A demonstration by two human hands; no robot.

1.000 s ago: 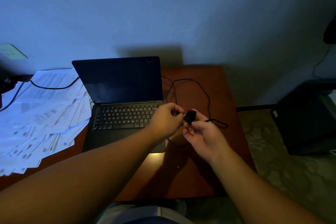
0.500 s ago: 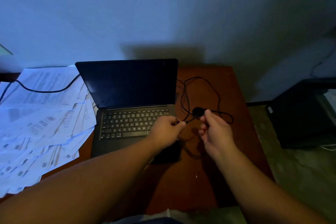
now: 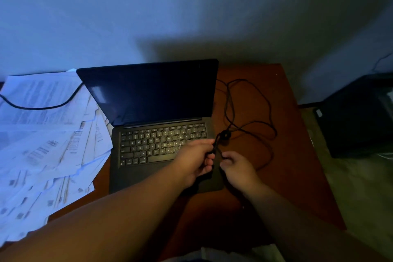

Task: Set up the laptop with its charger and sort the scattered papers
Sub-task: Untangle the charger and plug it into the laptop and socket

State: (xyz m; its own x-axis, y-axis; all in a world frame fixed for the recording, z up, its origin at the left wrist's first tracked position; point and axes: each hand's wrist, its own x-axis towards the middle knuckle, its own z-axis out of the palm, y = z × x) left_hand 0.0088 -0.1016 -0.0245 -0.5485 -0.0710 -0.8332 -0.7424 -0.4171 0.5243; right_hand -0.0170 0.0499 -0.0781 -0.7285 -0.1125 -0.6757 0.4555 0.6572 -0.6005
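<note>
Filling the middle of the view, a reddish-brown wooden table [image 3: 297, 176] is set against a pale wall [image 3: 191, 6], with a dark boxy object [image 3: 357, 117] seen on the floor to its right; what that object holds cannot be told. Spread across the table's left part, a fan of printed papers [image 3: 42, 144] is overlapped loosely, and a black cable [image 3: 38, 108] is draped over the upper sheets. Beside the papers, an open black laptop [image 3: 161, 134] is placed with its screen dark and its keys faintly lit. To the right of the laptop, the thin charger cord [image 3: 263, 100] is laid in loose loops on the bare wood, and a small dark lump on it, blurred, is seen just above the hands. At the laptop's near right corner, the cord is pinched between thumb and curled fingers of the left hand [image 3: 195, 159]. The right hand [image 3: 238, 166] is held just beside it, fingers curled; whether the cord is gripped by it cannot be told
</note>
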